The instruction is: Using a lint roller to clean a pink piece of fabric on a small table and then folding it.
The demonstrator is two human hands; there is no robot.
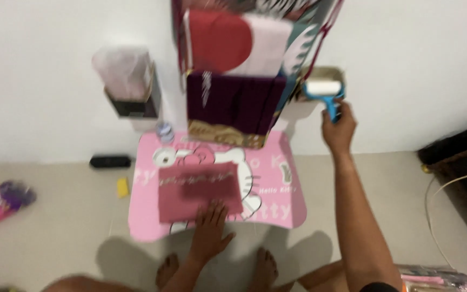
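Left hand [210, 230] lies flat, fingers spread, on the maroon cloth [198, 190] atop the pink counter [277, 203]. Right hand [339, 130], far right, wraps its grip round the blue lint roller [325, 93].

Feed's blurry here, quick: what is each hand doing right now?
Left hand: open, flat on the red cloth.
Right hand: closed around the blue lint roller.
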